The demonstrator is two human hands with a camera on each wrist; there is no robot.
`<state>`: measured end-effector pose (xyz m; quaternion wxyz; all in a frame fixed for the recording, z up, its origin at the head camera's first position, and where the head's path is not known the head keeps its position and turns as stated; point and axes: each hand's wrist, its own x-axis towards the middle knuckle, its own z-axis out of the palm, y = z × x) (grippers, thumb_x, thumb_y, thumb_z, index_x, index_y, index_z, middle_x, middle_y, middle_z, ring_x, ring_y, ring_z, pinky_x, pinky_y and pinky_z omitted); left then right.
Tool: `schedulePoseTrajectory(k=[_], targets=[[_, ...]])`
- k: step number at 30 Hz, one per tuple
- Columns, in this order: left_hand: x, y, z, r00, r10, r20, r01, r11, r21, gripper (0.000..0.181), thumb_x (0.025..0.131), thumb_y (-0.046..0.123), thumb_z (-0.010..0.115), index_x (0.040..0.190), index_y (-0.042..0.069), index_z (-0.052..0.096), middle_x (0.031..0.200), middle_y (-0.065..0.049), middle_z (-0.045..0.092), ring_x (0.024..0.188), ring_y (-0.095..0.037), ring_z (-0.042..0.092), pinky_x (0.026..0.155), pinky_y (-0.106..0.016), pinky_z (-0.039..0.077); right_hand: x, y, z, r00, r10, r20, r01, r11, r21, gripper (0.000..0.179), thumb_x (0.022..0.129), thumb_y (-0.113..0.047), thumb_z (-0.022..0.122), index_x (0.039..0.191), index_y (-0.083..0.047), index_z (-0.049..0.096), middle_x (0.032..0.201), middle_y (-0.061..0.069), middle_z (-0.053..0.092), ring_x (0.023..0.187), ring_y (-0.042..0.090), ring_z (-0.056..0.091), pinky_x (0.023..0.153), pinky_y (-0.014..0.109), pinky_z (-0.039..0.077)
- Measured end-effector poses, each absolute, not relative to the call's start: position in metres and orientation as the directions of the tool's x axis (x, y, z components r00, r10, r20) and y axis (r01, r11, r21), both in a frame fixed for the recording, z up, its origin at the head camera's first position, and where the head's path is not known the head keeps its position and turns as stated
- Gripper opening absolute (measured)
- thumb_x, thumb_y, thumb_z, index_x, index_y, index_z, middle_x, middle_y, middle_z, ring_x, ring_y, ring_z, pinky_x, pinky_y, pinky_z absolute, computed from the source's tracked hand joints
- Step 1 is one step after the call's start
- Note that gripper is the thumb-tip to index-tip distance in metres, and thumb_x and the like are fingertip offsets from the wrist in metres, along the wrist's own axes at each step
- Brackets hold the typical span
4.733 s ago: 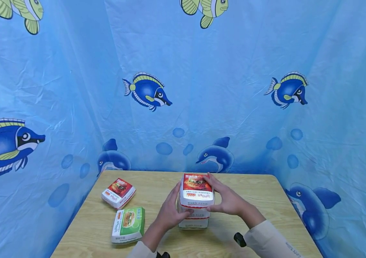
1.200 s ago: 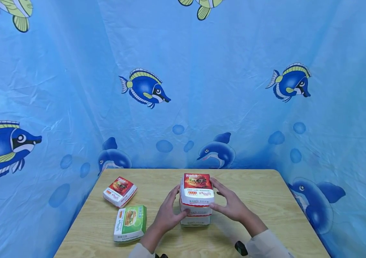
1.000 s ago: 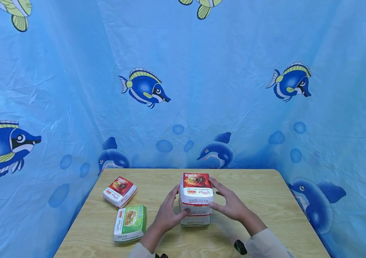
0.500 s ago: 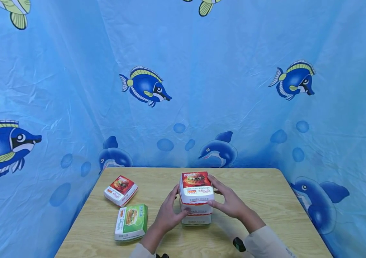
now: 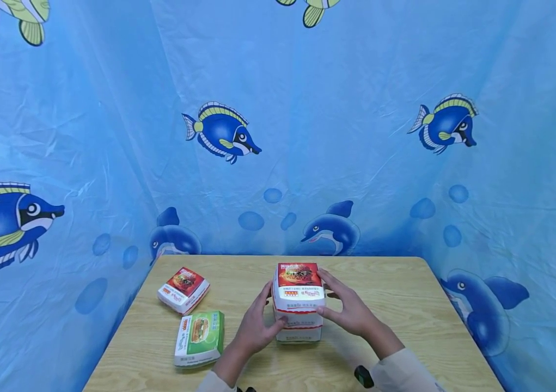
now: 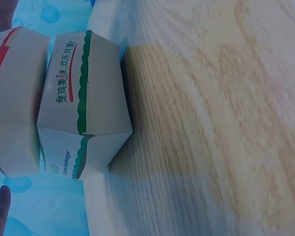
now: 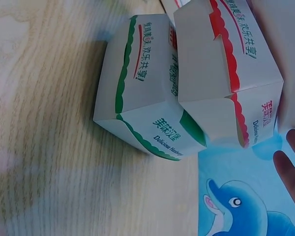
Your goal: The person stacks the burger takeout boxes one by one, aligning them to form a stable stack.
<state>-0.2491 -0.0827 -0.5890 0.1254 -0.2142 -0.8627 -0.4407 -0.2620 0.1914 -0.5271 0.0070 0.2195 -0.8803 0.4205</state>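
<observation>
Three burger boxes stand stacked near the middle of the table. The top box is white with a red burger picture on its lid. Under it is a red-trimmed box, and a green-trimmed box forms the base. My left hand cups the stack's left side, its thumb against the middle box's front and its fingers along the side. On the other side my right hand spreads its fingers and thumb at the top box's right corners. In both wrist views the visible fingers look fairly straight; their contact is partly hidden.
Left of the stack, a red-topped burger box lies behind a green-topped burger box on the wooden table. A blue curtain with fish and dolphins hangs around the table's back and sides.
Since the oldest frame, my right fingertips have drawn back slightly from the top box's lid. The top box has shifted by small amounts between my hands. The two boxes at left stay put.
</observation>
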Motion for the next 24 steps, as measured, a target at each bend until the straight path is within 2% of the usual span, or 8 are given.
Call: schedulePoseTrajectory(k=[4, 8, 15, 24], targets=[[-0.248, -0.082, -0.589, -0.88, 0.259, 0.398, 0.474, 0.518, 0.712, 0.093, 0.086, 0.054, 0.066, 0.157, 0.024, 0.013, 0.149, -0.001, 0.04, 0.131, -0.024, 0.044, 0.103, -0.05, 0.04, -0.26, 0.192, -0.525, -0.913, -0.366, 0.183, -0.374, 0.564, -0.737, 0.086, 0.084, -0.054, 0.069, 0.155, -0.036, 0.023, 0.159, -0.005, 0.024, 0.127, 0.031, 0.049, 0.097, 0.054, 0.045], [-0.247, -0.082, -0.588, -0.882, 0.255, 0.396, 0.47, 0.519, 0.713, 0.092, 0.087, 0.053, 0.066, 0.157, 0.024, 0.013, 0.149, -0.001, 0.04, 0.131, -0.024, 0.043, 0.102, -0.051, 0.041, -0.26, 0.193, -0.523, -0.913, -0.358, 0.194, -0.378, 0.571, -0.729, 0.089, 0.083, -0.055, 0.07, 0.155, -0.037, 0.021, 0.159, -0.003, 0.023, 0.133, 0.031, 0.042, 0.098, 0.053, 0.045], [-0.245, -0.084, -0.588, -0.877, 0.258, 0.405, 0.479, 0.539, 0.693, 0.091, 0.088, 0.054, 0.064, 0.156, 0.016, 0.018, 0.148, -0.003, 0.042, 0.128, -0.026, 0.047, 0.099, -0.051, 0.044, -0.261, 0.191, -0.526, -0.91, -0.306, 0.28, -0.41, 0.562, -0.718, 0.088, 0.083, -0.054, 0.071, 0.154, -0.039, 0.022, 0.16, -0.004, 0.022, 0.137, 0.03, 0.037, 0.098, 0.054, 0.045], [-0.233, -0.119, -0.581, -0.887, 0.249, 0.39, 0.448, 0.669, 0.592, 0.084, 0.085, 0.052, 0.07, 0.153, 0.028, 0.028, 0.146, 0.002, 0.046, 0.128, -0.02, 0.048, 0.099, -0.046, 0.046, -0.255, 0.181, -0.531, -0.902, -0.219, 0.372, -0.431, 0.502, -0.75, 0.082, 0.085, -0.043, 0.073, 0.154, -0.03, 0.029, 0.16, 0.003, 0.022, 0.144, 0.028, 0.023, 0.102, 0.051, 0.041]])
